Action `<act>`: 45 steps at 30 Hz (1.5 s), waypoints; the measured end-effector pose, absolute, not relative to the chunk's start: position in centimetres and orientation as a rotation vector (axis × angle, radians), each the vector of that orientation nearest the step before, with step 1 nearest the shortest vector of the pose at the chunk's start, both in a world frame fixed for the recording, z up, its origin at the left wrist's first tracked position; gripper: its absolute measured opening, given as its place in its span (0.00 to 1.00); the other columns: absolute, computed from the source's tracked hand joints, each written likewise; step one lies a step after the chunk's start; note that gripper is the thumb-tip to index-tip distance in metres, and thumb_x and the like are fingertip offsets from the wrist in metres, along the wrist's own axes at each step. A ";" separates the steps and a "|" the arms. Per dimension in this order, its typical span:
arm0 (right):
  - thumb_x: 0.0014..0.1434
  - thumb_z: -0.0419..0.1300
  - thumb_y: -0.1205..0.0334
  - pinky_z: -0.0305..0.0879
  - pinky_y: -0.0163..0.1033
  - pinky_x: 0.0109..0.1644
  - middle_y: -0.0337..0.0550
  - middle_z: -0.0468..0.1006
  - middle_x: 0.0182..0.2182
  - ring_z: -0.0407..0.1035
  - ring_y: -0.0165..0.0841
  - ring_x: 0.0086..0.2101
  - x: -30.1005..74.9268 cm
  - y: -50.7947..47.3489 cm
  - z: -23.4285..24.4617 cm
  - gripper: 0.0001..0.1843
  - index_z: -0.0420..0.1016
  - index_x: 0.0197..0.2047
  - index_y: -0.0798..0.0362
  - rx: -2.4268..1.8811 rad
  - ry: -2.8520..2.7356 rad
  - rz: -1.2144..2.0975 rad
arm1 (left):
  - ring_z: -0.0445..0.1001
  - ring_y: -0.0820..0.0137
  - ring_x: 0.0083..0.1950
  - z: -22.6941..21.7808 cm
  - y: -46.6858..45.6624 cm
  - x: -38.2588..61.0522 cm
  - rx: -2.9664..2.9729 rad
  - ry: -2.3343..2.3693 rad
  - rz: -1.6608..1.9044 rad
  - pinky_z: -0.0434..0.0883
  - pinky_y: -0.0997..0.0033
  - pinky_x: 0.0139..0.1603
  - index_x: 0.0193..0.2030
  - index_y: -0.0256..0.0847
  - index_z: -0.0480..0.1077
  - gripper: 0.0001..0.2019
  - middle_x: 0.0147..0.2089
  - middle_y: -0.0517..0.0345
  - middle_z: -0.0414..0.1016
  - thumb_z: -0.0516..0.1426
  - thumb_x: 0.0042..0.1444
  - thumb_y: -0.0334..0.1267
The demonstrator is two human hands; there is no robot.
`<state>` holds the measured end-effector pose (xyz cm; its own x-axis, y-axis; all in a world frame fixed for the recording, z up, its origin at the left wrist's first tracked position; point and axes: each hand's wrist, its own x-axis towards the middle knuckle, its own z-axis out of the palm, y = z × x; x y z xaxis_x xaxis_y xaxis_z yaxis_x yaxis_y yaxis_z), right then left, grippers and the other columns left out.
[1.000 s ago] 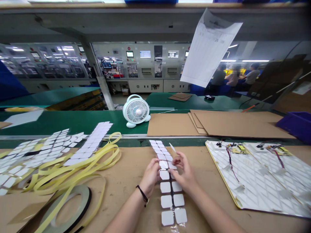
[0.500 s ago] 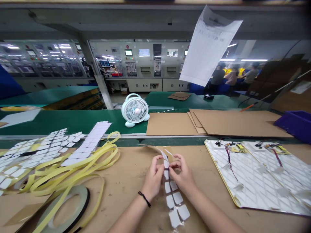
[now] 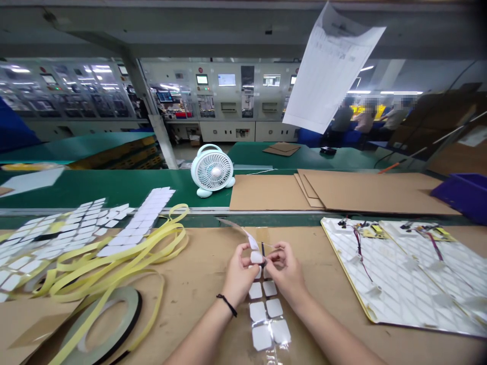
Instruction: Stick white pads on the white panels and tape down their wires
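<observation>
Left hand (image 3: pixel 239 276) and right hand (image 3: pixel 286 268) pinched narrow on top white pad (image 3: pixel 256 257), just above pad row (image 3: pixel 257 311) on clear film (image 3: pixel 283 351). Row lay on cardboard bench cover (image 3: pixel 198 263); yellow tape loops (image 3: pixel 114 258) off left.

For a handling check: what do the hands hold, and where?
The left hand and right hand pinch the upper end of a strip of white square pads; exact contact is hidden.
</observation>
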<state>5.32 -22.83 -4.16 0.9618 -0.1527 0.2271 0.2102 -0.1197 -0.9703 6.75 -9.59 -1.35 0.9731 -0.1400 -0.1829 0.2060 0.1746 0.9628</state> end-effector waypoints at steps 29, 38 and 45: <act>0.50 0.62 0.56 0.67 0.47 0.47 0.45 0.79 0.36 0.73 0.39 0.40 6.1 -24.9 -2.6 0.26 0.49 0.45 0.48 -1.365 0.037 -0.361 | 0.76 0.65 0.41 0.2 -8.2 7.7 1.490 -0.051 -0.057 0.72 0.71 0.40 0.46 0.36 0.68 0.21 0.42 0.52 0.77 0.63 0.42 0.31; 0.54 0.60 0.64 0.59 0.51 0.57 0.46 0.76 0.42 0.69 0.40 0.47 5.2 -25.0 -2.6 0.24 0.52 0.50 0.48 -1.814 -0.323 -0.304 | 0.76 0.65 0.42 0.5 -7.9 7.6 1.529 -0.155 -0.125 0.72 0.71 0.40 0.47 0.37 0.66 0.22 0.44 0.51 0.77 0.62 0.43 0.30; 0.54 0.59 0.65 0.65 0.46 0.53 0.45 0.72 0.45 0.68 0.38 0.48 5.1 -25.1 -2.5 0.20 0.58 0.48 0.48 -1.924 -0.352 -0.388 | 0.75 0.65 0.41 0.4 -7.3 7.8 1.553 -0.221 -0.177 0.71 0.72 0.38 0.45 0.36 0.68 0.21 0.43 0.51 0.77 0.63 0.41 0.30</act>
<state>5.07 -25.11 -2.51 0.9025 0.0631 0.4260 0.4180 -0.3663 -0.8313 7.79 -7.33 0.40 0.9677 -0.2506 0.0290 -0.0268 0.0122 0.9996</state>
